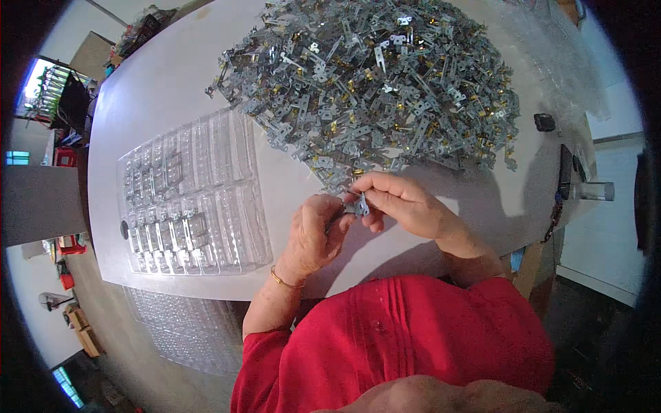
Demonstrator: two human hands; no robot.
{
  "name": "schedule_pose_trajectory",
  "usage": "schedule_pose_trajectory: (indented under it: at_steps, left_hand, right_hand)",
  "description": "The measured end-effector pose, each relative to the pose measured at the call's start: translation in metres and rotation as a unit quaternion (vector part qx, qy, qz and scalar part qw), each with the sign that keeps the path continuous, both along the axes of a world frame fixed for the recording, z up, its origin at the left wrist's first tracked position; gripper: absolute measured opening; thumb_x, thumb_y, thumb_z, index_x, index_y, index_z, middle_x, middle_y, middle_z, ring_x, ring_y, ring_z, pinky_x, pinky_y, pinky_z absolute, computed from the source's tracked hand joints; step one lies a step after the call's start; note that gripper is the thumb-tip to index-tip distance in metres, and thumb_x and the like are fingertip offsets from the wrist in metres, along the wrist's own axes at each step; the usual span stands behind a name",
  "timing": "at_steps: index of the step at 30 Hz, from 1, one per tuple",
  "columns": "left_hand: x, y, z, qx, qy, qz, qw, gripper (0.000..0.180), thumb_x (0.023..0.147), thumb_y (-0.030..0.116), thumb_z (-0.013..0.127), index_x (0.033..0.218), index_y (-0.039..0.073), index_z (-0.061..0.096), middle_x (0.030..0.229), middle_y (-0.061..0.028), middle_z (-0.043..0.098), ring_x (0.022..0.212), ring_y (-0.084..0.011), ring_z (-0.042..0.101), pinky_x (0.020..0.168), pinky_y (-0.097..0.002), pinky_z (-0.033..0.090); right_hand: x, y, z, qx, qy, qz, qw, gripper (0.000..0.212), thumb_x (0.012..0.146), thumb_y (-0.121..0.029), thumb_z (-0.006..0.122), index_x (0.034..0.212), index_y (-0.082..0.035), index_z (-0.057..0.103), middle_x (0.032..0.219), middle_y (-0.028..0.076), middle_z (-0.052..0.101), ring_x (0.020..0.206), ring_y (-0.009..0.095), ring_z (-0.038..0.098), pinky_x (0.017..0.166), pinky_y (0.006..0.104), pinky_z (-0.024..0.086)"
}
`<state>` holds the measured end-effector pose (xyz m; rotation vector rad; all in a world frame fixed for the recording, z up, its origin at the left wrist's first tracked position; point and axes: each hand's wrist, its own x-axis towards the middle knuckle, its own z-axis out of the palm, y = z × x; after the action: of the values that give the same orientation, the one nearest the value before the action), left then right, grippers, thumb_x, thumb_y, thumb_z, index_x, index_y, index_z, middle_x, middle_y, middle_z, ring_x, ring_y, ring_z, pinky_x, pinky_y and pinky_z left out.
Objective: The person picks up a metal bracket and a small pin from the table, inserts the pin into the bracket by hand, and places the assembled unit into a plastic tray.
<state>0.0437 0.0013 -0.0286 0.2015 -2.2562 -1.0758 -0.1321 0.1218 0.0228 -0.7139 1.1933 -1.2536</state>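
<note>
Both my hands meet in front of my chest, at the near edge of a big heap of small stamped metal parts (385,89), silver-grey with some brass-coloured bits. Between them is one small silver metal bracket (359,206). My left hand (318,224) is closed, pinching the bracket's left side with thumb and fingers. From the right, my right hand (403,203) grips its other side, thumb and forefinger bent round it. The fingers partly cover the bracket. To the left lies a clear plastic tray (231,155) with long compartments; several metal brackets fill its left part in two rows.
Everything rests on a white table (158,82). A stack of clear trays (186,330) stands below its near left edge. A small black object (544,122) lies right of the heap, and clear plastic film (551,55) at the far right. A clear cylinder (595,191) is at the right edge.
</note>
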Motion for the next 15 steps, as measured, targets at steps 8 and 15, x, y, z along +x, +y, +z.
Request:
schedule_pose_trajectory:
  at_steps: [8,15]
  left_hand:
    - [-0.004,0.000,0.012,-0.047,-0.011,-0.045,0.998,0.037,0.085,0.004,0.071,0.107,-0.002,0.042,0.088,-0.0170,0.061,0.068,-0.0315,0.061,0.059,-0.0388,0.049]
    - [-0.009,0.007,0.012,-0.049,0.012,-0.078,0.996,0.039,0.078,0.006,0.077,0.104,0.003,0.048,0.086,-0.0128,0.063,0.064,-0.0311,0.058,0.059,-0.0425,0.046]
  right_hand:
    - [-0.004,0.001,0.002,0.035,0.027,0.012,0.999,0.019,0.100,-0.015,0.054,0.112,-0.002,0.061,0.087,0.002,0.064,0.073,0.009,0.059,0.066,0.0246,0.049]
    - [0.003,-0.005,0.002,-0.215,0.376,-0.092,0.897,0.010,0.091,-0.008,0.066,0.101,-0.007,0.065,0.102,0.007,0.063,0.098,0.019,0.061,0.084,0.0307,0.049]
